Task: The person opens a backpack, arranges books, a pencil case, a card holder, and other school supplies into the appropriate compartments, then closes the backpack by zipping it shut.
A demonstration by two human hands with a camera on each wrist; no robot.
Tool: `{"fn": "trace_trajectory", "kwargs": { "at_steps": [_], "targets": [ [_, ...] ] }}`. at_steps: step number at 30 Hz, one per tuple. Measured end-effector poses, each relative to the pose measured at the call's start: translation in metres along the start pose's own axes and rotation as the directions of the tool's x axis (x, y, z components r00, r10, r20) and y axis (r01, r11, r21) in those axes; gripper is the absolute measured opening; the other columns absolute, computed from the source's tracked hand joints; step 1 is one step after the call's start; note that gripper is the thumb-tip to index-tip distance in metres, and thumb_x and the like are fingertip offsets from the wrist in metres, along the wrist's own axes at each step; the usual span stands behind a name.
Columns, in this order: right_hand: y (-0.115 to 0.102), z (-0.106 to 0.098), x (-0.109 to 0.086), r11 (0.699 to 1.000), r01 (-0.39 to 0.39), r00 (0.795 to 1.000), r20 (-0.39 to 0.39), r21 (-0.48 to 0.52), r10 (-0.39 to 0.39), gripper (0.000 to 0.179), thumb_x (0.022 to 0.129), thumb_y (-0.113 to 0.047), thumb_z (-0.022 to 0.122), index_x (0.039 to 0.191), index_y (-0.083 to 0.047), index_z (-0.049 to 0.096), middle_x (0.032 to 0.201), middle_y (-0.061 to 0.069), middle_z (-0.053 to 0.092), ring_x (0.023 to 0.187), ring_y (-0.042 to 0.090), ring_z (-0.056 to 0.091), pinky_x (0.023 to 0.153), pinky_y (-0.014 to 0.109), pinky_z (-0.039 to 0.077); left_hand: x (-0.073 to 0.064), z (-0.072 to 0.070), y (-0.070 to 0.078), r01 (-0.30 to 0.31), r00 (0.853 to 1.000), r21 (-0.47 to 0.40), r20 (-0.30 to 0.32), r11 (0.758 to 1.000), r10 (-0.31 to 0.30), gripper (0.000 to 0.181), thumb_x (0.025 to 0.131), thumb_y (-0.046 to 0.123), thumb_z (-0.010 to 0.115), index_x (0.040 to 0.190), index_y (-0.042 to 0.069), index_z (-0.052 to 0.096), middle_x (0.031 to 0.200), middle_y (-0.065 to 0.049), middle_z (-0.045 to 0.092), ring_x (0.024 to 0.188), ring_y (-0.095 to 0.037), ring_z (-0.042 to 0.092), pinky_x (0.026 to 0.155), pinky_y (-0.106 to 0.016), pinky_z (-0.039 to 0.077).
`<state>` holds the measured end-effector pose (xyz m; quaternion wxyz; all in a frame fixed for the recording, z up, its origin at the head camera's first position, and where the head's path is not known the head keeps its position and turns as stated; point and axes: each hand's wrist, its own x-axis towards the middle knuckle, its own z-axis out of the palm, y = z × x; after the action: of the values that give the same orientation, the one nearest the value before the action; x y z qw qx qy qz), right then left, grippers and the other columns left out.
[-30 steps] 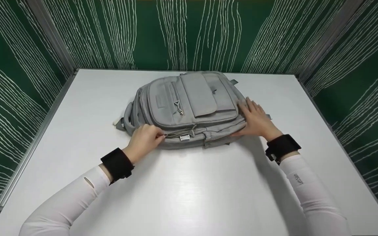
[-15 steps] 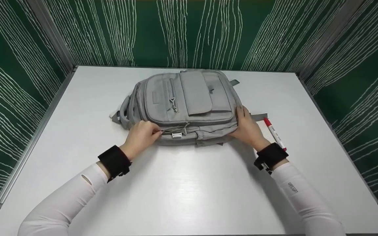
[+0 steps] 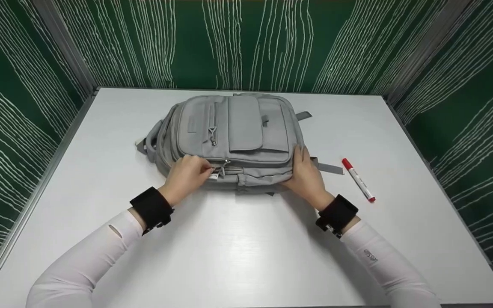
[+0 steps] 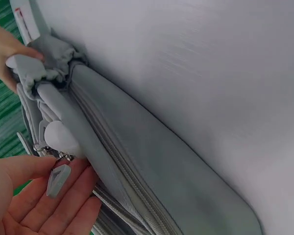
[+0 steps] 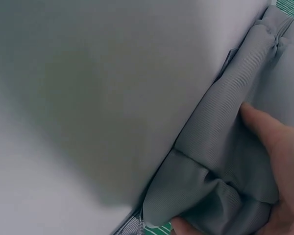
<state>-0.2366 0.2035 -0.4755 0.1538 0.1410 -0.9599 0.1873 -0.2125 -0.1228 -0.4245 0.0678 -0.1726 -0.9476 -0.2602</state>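
A grey backpack (image 3: 244, 124) lies front side up on the white table, its top handle (image 3: 151, 141) toward the left. At its near side my left hand (image 3: 188, 176) pinches a zipper pull; in the left wrist view the thumb and a finger meet on the pull (image 4: 62, 157), with a pale tab (image 4: 58, 181) hanging over the other fingers. A white tag (image 3: 214, 176) shows beside that hand. My right hand (image 3: 308, 177) grips the bag's lower right corner, and in the right wrist view its thumb presses into the fabric (image 5: 210, 122) of the side.
A red-capped marker (image 3: 358, 180) lies on the table (image 3: 246, 252) to the right of the bag. Loose grey straps (image 3: 331, 168) stick out from the bag's right end. Green walls (image 3: 212, 47) with white lines stand around the table.
The backpack has shifted left and turned a little, with my right hand moving left along with it. The marker has come into full view. My left hand keeps pinching near the same spot.
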Motion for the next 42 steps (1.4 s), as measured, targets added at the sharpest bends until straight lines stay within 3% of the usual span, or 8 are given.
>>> {"fn": "trace_trajectory", "kwargs": {
  "at_steps": [6,14,25,30,35,38,42],
  "targets": [
    [-0.003,0.0,0.0,1.0,0.019,1.0,-0.017,-0.015,-0.019,0.112,0.074,-0.038,0.092,0.15,0.018,0.032,0.145,0.046,0.041,0.112,0.058,0.063,0.087,0.062,0.059,0.008,0.008,0.012,-0.022,0.999,0.01,0.024,1.0,0.022,0.014,0.095,0.013,0.07,0.097,0.005,0.081,0.091,-0.012,0.081,0.074,-0.027,0.076,0.07,-0.042,0.062],
    [-0.004,0.0,-0.001,1.0,0.016,1.0,-0.004,-0.025,-0.016,0.11,0.074,-0.035,0.091,0.15,0.018,0.032,0.146,0.047,0.039,0.115,0.059,0.062,0.091,0.062,0.058,0.018,0.023,0.032,-0.038,0.997,-0.042,0.069,0.998,0.041,0.015,0.096,0.014,0.069,0.102,0.007,0.081,0.096,-0.01,0.081,0.081,-0.024,0.077,0.076,-0.039,0.063],
    [-0.006,-0.002,0.0,0.999,-0.006,1.0,0.019,-0.037,0.007,0.11,0.075,-0.038,0.09,0.151,0.018,0.032,0.15,0.046,0.037,0.124,0.057,0.058,0.094,0.06,0.058,0.022,0.031,0.04,-0.086,0.996,-0.056,0.013,0.995,0.087,0.013,0.095,0.012,0.071,0.098,0.003,0.081,0.093,-0.013,0.081,0.081,-0.026,0.077,0.073,-0.038,0.063],
    [-0.005,-0.005,0.0,0.997,-0.007,0.999,0.046,-0.074,0.01,0.112,0.074,-0.039,0.091,0.153,0.014,0.031,0.152,0.046,0.034,0.128,0.059,0.054,0.094,0.063,0.057,0.021,0.03,0.036,-0.116,0.993,-0.034,0.022,0.993,0.117,0.015,0.095,0.015,0.071,0.1,0.005,0.081,0.093,-0.011,0.081,0.078,-0.024,0.076,0.071,-0.04,0.063],
    [-0.008,-0.01,-0.002,0.989,0.028,0.998,0.053,-0.146,-0.02,0.116,0.069,-0.042,0.093,0.155,0.007,0.033,0.157,0.044,0.029,0.141,0.061,0.039,0.113,0.067,0.042,0.017,0.023,0.025,-0.169,0.985,0.003,0.03,0.986,0.169,0.018,0.096,0.023,0.071,0.098,0.009,0.082,0.087,-0.007,0.08,0.071,-0.02,0.071,0.068,-0.042,0.061],
    [-0.013,-0.012,-0.004,0.984,0.076,0.995,0.077,-0.163,-0.064,0.117,0.071,-0.048,0.091,0.157,0.003,0.032,0.162,0.037,0.028,0.15,0.055,0.031,0.121,0.068,0.029,0.014,0.015,0.012,-0.189,0.982,0.021,-0.006,0.982,0.19,0.02,0.095,0.026,0.073,0.1,0.009,0.081,0.09,-0.008,0.08,0.074,-0.024,0.075,0.07,-0.043,0.062],
    [-0.022,-0.01,-0.005,0.971,0.163,0.984,0.107,-0.174,-0.146,0.115,0.075,-0.056,0.086,0.159,0.0,0.03,0.165,0.026,0.032,0.155,0.045,0.03,0.125,0.067,0.023,0.014,0.001,-0.009,-0.206,0.974,0.033,-0.085,0.978,0.208,0.024,0.093,0.027,0.075,0.108,0.008,0.079,0.101,-0.011,0.081,0.084,-0.028,0.077,0.074,-0.042,0.063]
  ]
}}
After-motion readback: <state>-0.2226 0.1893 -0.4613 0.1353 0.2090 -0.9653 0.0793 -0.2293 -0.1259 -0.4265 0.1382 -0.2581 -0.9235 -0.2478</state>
